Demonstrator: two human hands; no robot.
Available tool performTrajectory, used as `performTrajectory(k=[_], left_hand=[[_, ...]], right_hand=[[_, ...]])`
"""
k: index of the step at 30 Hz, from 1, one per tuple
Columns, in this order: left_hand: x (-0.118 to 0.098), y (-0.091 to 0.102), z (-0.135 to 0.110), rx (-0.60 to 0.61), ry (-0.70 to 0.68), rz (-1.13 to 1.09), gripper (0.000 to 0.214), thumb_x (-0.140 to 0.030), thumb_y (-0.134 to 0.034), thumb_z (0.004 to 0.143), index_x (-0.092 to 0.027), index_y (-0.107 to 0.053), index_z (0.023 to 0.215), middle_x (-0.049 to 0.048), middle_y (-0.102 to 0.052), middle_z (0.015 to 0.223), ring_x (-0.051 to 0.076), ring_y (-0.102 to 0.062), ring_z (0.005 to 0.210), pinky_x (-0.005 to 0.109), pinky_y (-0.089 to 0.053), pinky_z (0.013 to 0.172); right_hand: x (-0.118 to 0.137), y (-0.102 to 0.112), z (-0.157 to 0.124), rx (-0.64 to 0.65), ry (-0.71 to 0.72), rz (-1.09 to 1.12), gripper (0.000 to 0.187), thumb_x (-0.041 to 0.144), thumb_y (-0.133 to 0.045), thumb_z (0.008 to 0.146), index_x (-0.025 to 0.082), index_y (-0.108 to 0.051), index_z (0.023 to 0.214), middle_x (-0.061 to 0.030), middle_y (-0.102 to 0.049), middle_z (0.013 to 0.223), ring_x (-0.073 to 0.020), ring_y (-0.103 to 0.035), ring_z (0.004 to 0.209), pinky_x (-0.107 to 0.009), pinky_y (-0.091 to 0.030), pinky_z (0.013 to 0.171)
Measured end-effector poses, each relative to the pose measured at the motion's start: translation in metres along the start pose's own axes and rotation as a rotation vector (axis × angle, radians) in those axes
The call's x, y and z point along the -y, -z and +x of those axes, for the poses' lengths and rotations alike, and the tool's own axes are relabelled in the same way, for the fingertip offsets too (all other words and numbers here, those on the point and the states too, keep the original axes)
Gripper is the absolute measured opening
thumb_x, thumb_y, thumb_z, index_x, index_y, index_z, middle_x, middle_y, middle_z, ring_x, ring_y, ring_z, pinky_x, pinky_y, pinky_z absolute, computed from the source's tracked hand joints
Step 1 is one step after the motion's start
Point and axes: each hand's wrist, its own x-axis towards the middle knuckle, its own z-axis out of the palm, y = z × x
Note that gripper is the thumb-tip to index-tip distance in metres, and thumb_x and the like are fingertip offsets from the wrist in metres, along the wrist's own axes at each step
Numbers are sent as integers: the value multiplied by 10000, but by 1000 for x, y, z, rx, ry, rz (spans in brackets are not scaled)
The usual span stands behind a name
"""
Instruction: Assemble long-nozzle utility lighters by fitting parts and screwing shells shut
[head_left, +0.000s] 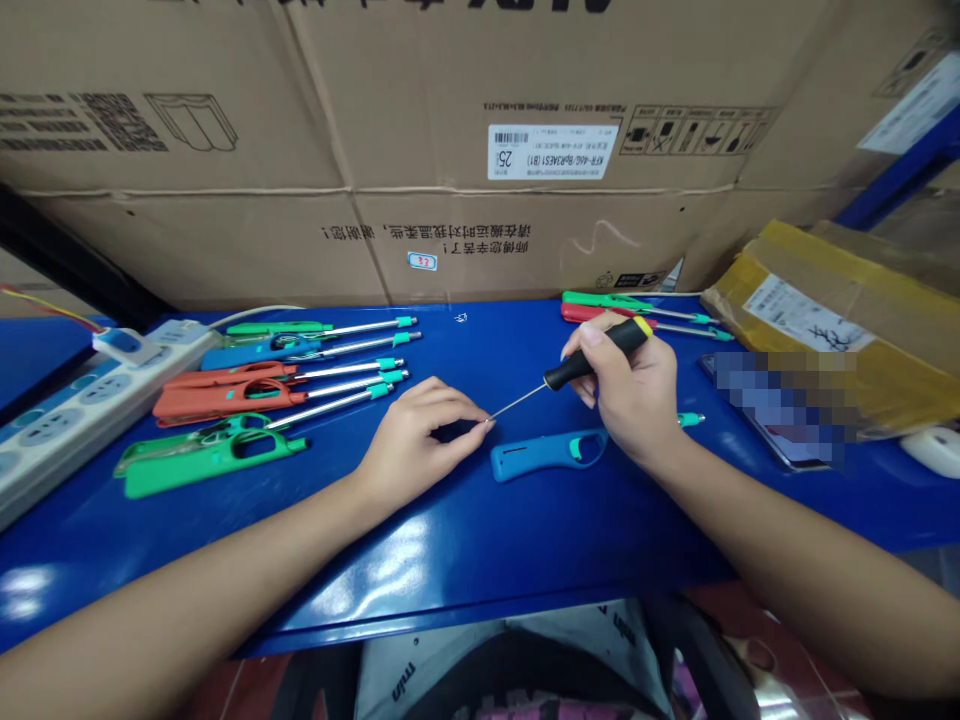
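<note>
Right hand (634, 400) is closed around the black handle of a screwdriver (596, 355) with a yellow band at its end. The thin shaft points left and down.

Left hand (416, 435) rests on the blue bench (480, 540) near its middle, with thumb and forefinger pinched together at the shaft's tip. I can't tell whether anything small sits between them.

A blue lighter (544, 453) lies flat on the bench just under the right hand, its nozzle end sticking out to the right of the wrist.

A row of green, blue and red lighters (262, 395) lies toward the left edge, with a power strip (67, 410) beyond it. Two more lighters (630, 310) sit at the back edge, against the cardboard box (420, 150).

A taped parcel (825, 310) sits at the back right corner.
</note>
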Motion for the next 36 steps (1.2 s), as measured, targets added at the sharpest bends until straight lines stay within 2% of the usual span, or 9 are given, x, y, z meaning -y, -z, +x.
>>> performTrajectory(k=[7,14,19,24,29,33,36], left_hand=[[-2,1,1,25,-29,45,61,-202,-701,904,-181,-757,893,27,-775,879,166,-637,785,329,-498,770],[-6,9,1,116,-78,356,152,-237,-627,936,-190,-755,869,24,-767,872,194,-591,787,346,-452,718],[-9,12,1,112,-127,502,201,-245,-605,940,-186,-756,821,25,-747,793,199,-575,757,341,-410,657],[-7,11,0,136,-113,496,197,-240,-607,937,-190,-757,819,19,-742,779,200,-581,749,345,-403,659],[-5,7,-2,145,-64,426,171,-236,-619,923,-195,-755,828,20,-748,791,199,-598,756,338,-417,660],[-4,5,-2,137,-23,358,164,-226,-627,914,-187,-749,812,23,-755,812,195,-616,769,335,-452,685],[-2,6,-1,132,-12,327,155,-221,-632,910,-187,-750,817,22,-761,832,195,-620,779,340,-474,702]], right_hand=[[-2,2,-2,42,19,-40,304,420,-662,925,189,-634,729,54,-498,547,-63,-431,412,-219,-330,385],[2,0,-6,87,33,-155,265,393,-663,924,183,-635,765,38,-545,594,-63,-451,451,-217,-332,411],[6,-7,-10,28,-22,-200,285,403,-715,882,172,-654,728,44,-532,549,-64,-446,432,-224,-344,417],[9,-9,-12,19,-94,-220,306,423,-735,860,168,-664,706,52,-517,493,-66,-430,394,-228,-340,400],[8,-9,-13,33,-53,-255,271,371,-739,855,173,-662,687,48,-518,506,-73,-438,422,-233,-366,427],[5,-10,-13,57,71,-239,247,311,-726,856,177,-644,665,2,-620,659,-89,-522,511,-241,-437,485],[3,-11,-14,109,53,-174,244,334,-697,882,171,-658,705,-19,-669,755,-80,-558,487,-234,-454,454]])
